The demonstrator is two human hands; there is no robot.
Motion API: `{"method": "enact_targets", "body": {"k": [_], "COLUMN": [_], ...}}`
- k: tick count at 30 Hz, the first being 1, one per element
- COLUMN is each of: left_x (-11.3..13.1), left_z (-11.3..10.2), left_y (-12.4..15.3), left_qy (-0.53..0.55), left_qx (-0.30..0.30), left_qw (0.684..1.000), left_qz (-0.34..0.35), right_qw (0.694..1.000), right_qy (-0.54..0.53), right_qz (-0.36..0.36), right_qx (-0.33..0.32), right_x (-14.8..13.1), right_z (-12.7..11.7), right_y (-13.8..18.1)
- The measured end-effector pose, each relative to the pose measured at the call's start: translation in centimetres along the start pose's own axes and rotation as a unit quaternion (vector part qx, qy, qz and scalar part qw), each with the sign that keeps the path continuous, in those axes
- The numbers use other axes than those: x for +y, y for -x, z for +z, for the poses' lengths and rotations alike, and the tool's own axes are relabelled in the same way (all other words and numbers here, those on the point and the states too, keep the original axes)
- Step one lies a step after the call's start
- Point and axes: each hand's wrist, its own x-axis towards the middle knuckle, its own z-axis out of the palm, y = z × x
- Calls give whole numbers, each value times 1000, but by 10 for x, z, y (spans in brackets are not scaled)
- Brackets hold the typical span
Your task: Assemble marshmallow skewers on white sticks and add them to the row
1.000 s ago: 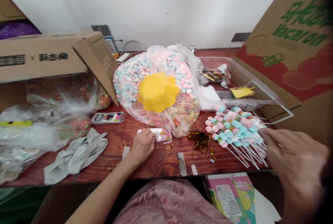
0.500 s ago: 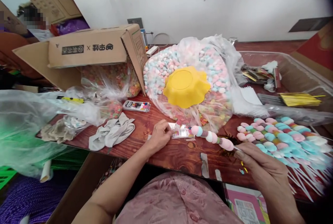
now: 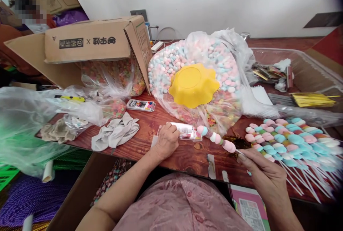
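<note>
My right hand [image 3: 264, 172] pinches the white stick of a marshmallow skewer [image 3: 215, 138], strung with pink, blue and white pieces and darker bits between. The skewer points left, its tip at the right end of a small printed plastic bag [image 3: 186, 131] on the table. Curled over the bag's left end are the fingers of my left hand [image 3: 167, 139], closed on it; the fingertips are partly hidden. To the right lies a pile of similar marshmallow skewers [image 3: 292, 139], sticks toward me. Gold tinsel [image 3: 237, 144] shows behind the held skewer.
Behind, a yellow scalloped bowl [image 3: 194, 84] sits upside down on a large bag of marshmallows [image 3: 166, 64]. An open cardboard box [image 3: 88, 41] with bagged candy stands left, near grey cloth gloves [image 3: 116, 132]. A clear bin [image 3: 297, 54] holds yellow ties [image 3: 313, 99]. Another person is back left.
My left hand has shifted further over the bag, its fingers more curled. My right hand and the skewer have moved slightly left. The whole view has tilted a little.
</note>
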Motion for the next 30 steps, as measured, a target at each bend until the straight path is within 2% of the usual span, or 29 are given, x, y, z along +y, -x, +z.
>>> {"method": "enact_targets", "body": {"k": [5, 8, 13, 16, 19, 22, 25, 27, 30], "left_x": [-7, -12, -22, -23, -21, -19, -18, -18, -17], "left_z": [0, -2, 3, 3, 0, -4, -7, -10, -12], "left_y": [7, 8, 4, 3, 3, 5, 7, 9, 10], "left_qy": [57, 123, 323, 383, 404, 378, 317, 265, 211], "left_qx": [-24, -14, 54, 61, 51, 55, 67, 64, 47], "left_qw": [998, 992, 941, 914, 904, 919, 946, 961, 969], "left_qz": [-11, -9, -84, -118, -132, -95, -7, 51, 120], "right_qw": [999, 998, 997, 996, 994, 991, 978, 958, 908], "right_qy": [-7, -10, -9, 3, 24, 57, 118, 180, 297], "right_qz": [14, 24, 17, 3, -11, -47, -111, -162, -244], "right_qx": [-40, -59, -72, -86, -102, -109, -129, -153, -164], "right_x": [11, 15, 18, 16, 11, 5, -1, -4, -5], "right_z": [-1, 3, 9, 11, 11, 10, 5, -1, -14], "right_y": [4, 4, 1, 0, -1, -3, -8, -12, -15]}}
